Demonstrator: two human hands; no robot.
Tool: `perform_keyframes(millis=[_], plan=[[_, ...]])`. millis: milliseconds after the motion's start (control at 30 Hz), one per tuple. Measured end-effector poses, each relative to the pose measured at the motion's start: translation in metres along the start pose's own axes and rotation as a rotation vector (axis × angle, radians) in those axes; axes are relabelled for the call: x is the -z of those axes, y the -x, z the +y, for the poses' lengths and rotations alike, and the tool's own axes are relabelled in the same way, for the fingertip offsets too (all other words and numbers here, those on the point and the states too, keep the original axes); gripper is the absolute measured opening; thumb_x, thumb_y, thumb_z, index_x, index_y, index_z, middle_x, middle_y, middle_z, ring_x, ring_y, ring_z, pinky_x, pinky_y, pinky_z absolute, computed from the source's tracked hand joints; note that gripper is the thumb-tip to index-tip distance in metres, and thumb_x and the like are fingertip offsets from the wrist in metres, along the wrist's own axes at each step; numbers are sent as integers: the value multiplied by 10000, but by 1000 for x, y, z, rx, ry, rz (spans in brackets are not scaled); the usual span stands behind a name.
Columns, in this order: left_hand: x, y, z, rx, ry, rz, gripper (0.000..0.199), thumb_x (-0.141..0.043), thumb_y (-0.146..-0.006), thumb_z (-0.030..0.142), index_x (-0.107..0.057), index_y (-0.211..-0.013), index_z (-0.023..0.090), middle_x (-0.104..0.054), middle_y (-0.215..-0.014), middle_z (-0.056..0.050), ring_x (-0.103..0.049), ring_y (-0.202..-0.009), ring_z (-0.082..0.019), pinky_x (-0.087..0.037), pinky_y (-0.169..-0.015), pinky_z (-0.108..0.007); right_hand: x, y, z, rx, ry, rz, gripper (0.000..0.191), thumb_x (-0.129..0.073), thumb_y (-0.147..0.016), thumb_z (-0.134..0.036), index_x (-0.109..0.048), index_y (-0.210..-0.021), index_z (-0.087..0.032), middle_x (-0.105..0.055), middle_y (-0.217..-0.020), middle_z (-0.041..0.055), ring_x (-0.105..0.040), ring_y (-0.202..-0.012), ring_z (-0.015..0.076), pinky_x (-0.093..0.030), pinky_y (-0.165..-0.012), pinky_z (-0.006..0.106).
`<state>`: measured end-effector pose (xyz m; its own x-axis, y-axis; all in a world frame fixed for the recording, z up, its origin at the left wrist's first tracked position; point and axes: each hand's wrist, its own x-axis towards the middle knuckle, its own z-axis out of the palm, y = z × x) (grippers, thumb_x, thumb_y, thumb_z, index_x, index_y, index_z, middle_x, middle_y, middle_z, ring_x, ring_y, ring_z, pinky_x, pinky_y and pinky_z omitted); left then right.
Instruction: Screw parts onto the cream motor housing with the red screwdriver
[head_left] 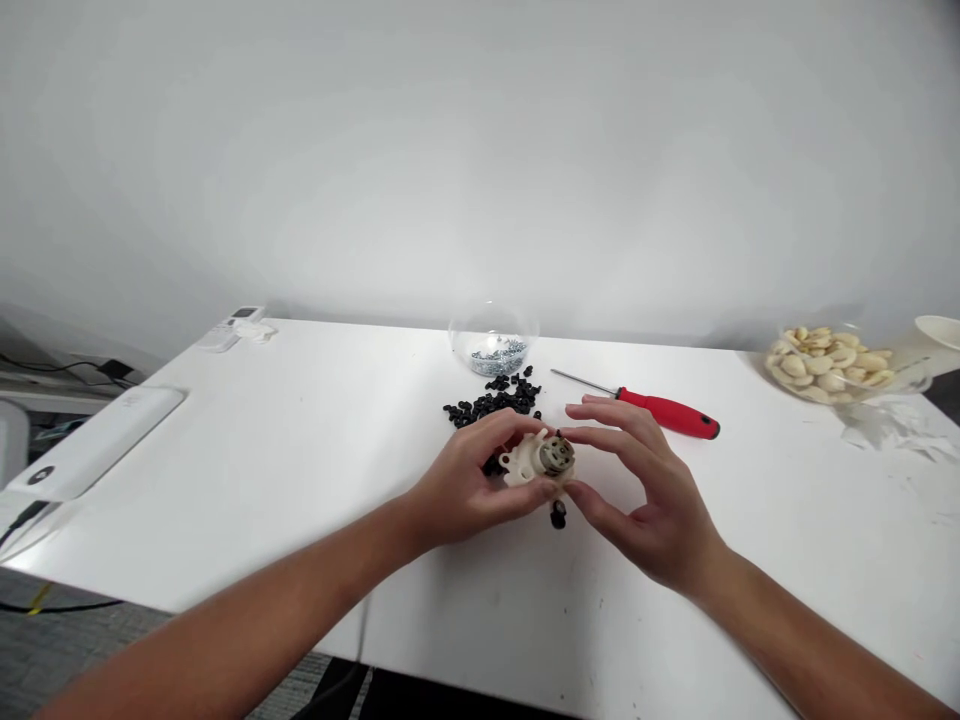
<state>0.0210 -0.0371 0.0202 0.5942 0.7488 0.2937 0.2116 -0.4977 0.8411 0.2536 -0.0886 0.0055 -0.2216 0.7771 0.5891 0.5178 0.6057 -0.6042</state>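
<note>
Head view: a white table [300, 480] carries a glass bowl of screws [491, 358] at its far edge, a bowl of pale pieces [829, 365] far right, and a red-handled screwdriver [667, 412]. Above scattered black plastic pieces [495, 400], the left hand [465, 480] grips a white plastic housing [521, 465] with a metal end [557, 456], fingers [510, 430] curled closed around it. The right hand [645, 490] stands half open, fingertips [577, 435] at the housing's right side, contact unclear.

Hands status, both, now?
Left hand: closed, holding a white plastic housing with a round metal end.
Right hand: open, fingers curved beside it; contact unclear.
</note>
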Motion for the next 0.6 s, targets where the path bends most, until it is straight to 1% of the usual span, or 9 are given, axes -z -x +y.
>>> perform_keyframes(millis=[100,233,400,600], plan=[[-1,1,-3,-36,-100,56,435,-860,-842,361,-693,-1216,215,-700,-1002,-53,-632,-805,-170,-531,-679,-287,-2,-1,2,-33,-28,-1,332,-745,-949,-203,-667,-1254,-307,-702,-1349,74,-590,-1365,322,-491,-1136,563],[1,2,-8,-93,-181,58,453,-881,-810,326,-704,-1213,216,-680,-957,-34,-596,-752,-147,-516,-650,-279,-3,-2,7,-47,-54,-22,273,-776,-952,-238,-695,-1204,-305,-745,-1256,60,-640,-1285,311,-527,-1073,546],[1,1,-7,-96,-193,68,407,-864,-809,296,-723,-1181,208,-690,-938,-36,-601,-724,-140,-513,-621,-268,-2,-2,11,-46,-67,-34,243,-803,-959,-267,-730,-1185,-313,-754,-1240,53,-659,-1241,295,-531,-1048,532],[1,-1,-4,-92,-199,49,395,-845,-848,347,-734,-1200,208,-755,-966,-57,-650,-765,-162,-530,-661,-285,-3,1,9,-157,-126,-41,240,-806,-963,-304,-726,-1184,-354,-796,-1186,2,-694,-1187,271,-556,-1003,501]])
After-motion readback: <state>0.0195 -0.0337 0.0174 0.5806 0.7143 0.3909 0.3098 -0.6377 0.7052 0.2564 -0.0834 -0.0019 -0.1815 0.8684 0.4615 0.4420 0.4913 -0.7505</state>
